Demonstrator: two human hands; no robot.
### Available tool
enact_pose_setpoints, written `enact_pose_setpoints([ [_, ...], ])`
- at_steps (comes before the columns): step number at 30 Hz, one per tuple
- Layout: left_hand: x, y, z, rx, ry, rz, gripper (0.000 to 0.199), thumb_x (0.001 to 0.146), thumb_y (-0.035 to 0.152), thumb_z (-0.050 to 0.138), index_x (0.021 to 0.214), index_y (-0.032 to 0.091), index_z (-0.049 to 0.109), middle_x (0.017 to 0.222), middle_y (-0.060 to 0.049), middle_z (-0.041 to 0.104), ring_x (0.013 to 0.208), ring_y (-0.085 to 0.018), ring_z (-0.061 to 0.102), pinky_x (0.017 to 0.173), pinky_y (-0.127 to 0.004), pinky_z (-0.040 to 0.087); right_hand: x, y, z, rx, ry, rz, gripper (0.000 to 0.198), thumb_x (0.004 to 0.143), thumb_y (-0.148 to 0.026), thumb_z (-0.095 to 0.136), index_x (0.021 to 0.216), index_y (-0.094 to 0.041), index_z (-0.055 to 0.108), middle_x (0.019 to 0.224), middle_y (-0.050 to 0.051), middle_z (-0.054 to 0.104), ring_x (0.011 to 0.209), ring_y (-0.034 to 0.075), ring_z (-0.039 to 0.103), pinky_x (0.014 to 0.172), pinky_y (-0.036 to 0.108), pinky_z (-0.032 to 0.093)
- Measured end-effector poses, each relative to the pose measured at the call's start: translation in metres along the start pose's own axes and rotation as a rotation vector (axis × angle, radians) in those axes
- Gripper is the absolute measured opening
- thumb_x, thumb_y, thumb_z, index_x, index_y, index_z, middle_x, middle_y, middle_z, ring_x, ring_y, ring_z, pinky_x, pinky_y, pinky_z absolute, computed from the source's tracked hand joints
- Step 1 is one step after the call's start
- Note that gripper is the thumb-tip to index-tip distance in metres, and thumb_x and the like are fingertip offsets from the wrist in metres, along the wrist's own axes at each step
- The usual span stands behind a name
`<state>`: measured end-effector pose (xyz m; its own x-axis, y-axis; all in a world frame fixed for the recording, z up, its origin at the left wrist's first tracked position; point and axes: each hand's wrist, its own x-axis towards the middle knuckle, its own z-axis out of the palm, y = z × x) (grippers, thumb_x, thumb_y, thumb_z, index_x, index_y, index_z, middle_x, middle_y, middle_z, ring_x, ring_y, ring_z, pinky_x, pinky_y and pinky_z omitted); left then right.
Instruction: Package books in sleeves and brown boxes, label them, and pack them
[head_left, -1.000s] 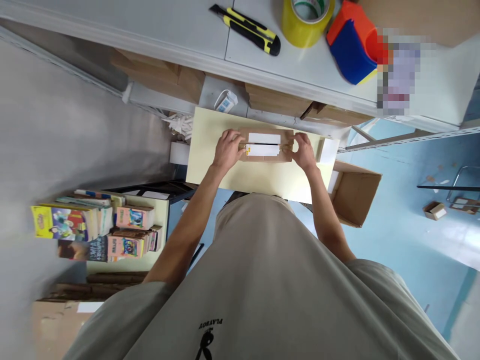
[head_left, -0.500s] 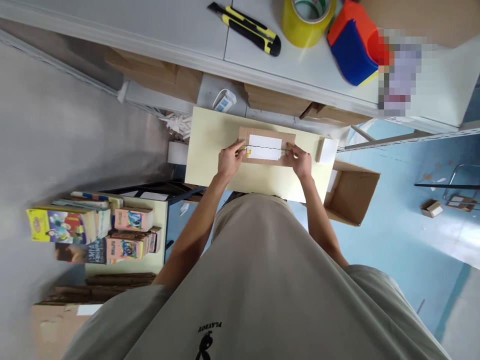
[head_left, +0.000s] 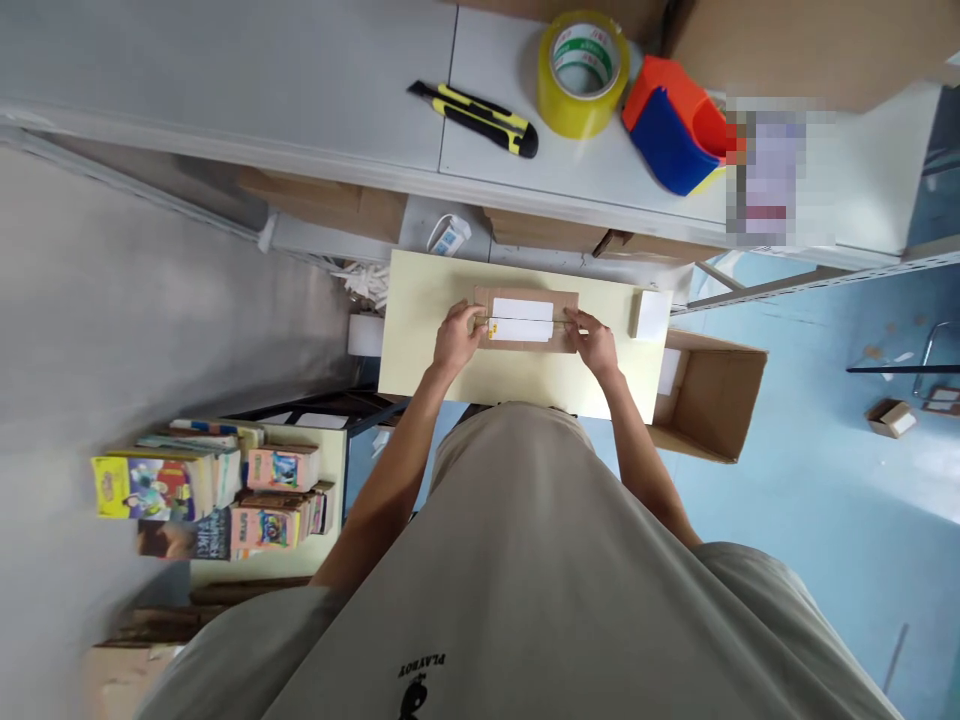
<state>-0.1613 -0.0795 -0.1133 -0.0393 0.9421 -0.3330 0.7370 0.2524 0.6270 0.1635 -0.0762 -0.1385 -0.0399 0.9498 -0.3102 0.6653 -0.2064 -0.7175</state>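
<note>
A flat piece of brown cardboard (head_left: 525, 347) lies on the pale yellow tabletop (head_left: 427, 290) in front of my body. White label-like panels (head_left: 523, 309) cover its middle, with a thin dark line across them and small yellow marks at the left. My left hand (head_left: 456, 338) pinches the cardboard's left end. At the right end, my right hand (head_left: 596, 345) pinches it in the same way, level with the dark line. Whether the line is a seam or a strand is too small to tell.
On the grey shelf ahead lie a utility knife (head_left: 480, 118), a yellow tape roll (head_left: 551, 95) and an orange-and-blue holder (head_left: 671, 140). A small white box (head_left: 651, 315) stands at the table's right. An open carton (head_left: 716, 400) is beyond it; books (head_left: 281, 468) are stacked at left.
The camera view has shifted, so shelf and table appear lower. Both hands keep their hold at the cardboard's ends, with little movement relative to it.
</note>
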Motion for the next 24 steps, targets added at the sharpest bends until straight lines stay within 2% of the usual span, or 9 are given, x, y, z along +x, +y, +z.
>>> enact_pose_setpoints([
  [2, 0.003, 0.011, -0.004, 0.047, 0.063, 0.037, 0.039, 0.104, 0.013, 0.074, 0.139, 0.026, 0.084, 0.180, -0.015, 0.066, 0.173, -0.038, 0.059, 0.141, -0.059, 0.055, -0.001, -0.009, -0.007, -0.034, 0.051, -0.078, 0.055, 0.112, -0.036, 0.062, 0.163, -0.027, 0.079, 0.175, 0.014, 0.073, 0.142, 0.040, 0.084, 0.125, 0.066, 0.069],
  [4, 0.009, 0.031, -0.009, 0.042, 0.110, 0.101, 0.037, 0.108, 0.014, 0.069, 0.140, 0.025, 0.083, 0.176, -0.015, 0.070, 0.170, -0.036, 0.063, 0.144, -0.058, 0.053, 0.003, -0.025, -0.024, -0.033, 0.151, -0.182, 0.058, 0.115, -0.044, 0.062, 0.170, -0.028, 0.073, 0.174, 0.016, 0.072, 0.152, 0.043, 0.077, 0.130, 0.070, 0.065],
  [9, 0.035, 0.108, -0.031, -0.098, 0.181, 0.364, 0.047, 0.117, 0.014, 0.054, 0.159, 0.022, 0.073, 0.151, -0.011, 0.085, 0.144, -0.026, 0.080, 0.135, -0.046, 0.061, 0.038, -0.087, -0.110, -0.020, 0.411, -0.404, 0.063, 0.124, -0.057, 0.054, 0.183, -0.035, 0.055, 0.182, 0.013, 0.061, 0.179, 0.048, 0.049, 0.138, 0.083, 0.052],
  [12, 0.049, 0.160, -0.043, -0.085, 0.208, 0.442, 0.057, 0.118, 0.016, 0.054, 0.173, 0.029, 0.062, 0.153, -0.008, 0.083, 0.148, -0.028, 0.077, 0.132, -0.049, 0.063, 0.079, -0.115, -0.160, -0.044, 0.480, -0.447, 0.056, 0.124, -0.051, 0.063, 0.176, -0.029, 0.058, 0.188, 0.017, 0.052, 0.185, 0.052, 0.034, 0.143, 0.086, 0.040],
  [14, 0.054, 0.190, -0.049, -0.049, 0.201, 0.466, 0.061, 0.120, 0.018, 0.056, 0.179, 0.032, 0.056, 0.156, -0.007, 0.081, 0.151, -0.030, 0.075, 0.130, -0.052, 0.064, 0.114, -0.121, -0.179, -0.087, 0.480, -0.427, 0.050, 0.122, -0.048, 0.073, 0.159, -0.016, 0.067, 0.181, 0.028, 0.057, 0.181, 0.053, 0.039, 0.146, 0.081, 0.037],
  [16, 0.057, 0.214, -0.051, -0.038, 0.189, 0.502, 0.061, 0.121, 0.020, 0.057, 0.180, 0.032, 0.053, 0.156, -0.007, 0.080, 0.150, -0.031, 0.075, 0.128, -0.054, 0.065, 0.147, -0.121, -0.185, -0.098, 0.466, -0.389, 0.048, 0.127, -0.053, 0.061, 0.137, -0.007, 0.072, 0.169, 0.033, 0.066, 0.176, 0.050, 0.050, 0.144, 0.073, 0.040],
  [19, 0.056, 0.233, -0.048, -0.111, 0.194, 0.580, 0.054, 0.121, 0.021, 0.060, 0.175, 0.028, 0.059, 0.146, -0.006, 0.083, 0.141, -0.028, 0.079, 0.127, -0.051, 0.064, 0.176, -0.117, -0.181, -0.142, 0.483, -0.377, 0.069, 0.132, -0.058, 0.031, 0.120, -0.004, 0.073, 0.156, 0.034, 0.073, 0.166, 0.042, 0.063, 0.141, 0.068, 0.040],
  [21, 0.054, 0.231, -0.040, -0.208, 0.216, 0.629, 0.047, 0.119, 0.021, 0.067, 0.166, 0.026, 0.067, 0.135, -0.005, 0.087, 0.132, -0.025, 0.082, 0.126, -0.047, 0.064, 0.172, -0.118, -0.175, -0.193, 0.491, -0.388, 0.070, 0.133, -0.057, 0.027, 0.119, -0.006, 0.074, 0.155, 0.032, 0.074, 0.160, 0.038, 0.067, 0.139, 0.065, 0.043],
  [24, 0.043, 0.207, -0.023, -0.357, 0.240, 0.643, 0.037, 0.115, 0.025, 0.076, 0.152, 0.026, 0.076, 0.121, -0.004, 0.089, 0.118, -0.022, 0.085, 0.119, -0.041, 0.067, 0.132, -0.121, -0.160, -0.285, 0.485, -0.360, 0.051, 0.132, -0.054, 0.041, 0.123, -0.017, 0.075, 0.157, 0.025, 0.075, 0.154, 0.037, 0.070, 0.133, 0.063, 0.052],
])
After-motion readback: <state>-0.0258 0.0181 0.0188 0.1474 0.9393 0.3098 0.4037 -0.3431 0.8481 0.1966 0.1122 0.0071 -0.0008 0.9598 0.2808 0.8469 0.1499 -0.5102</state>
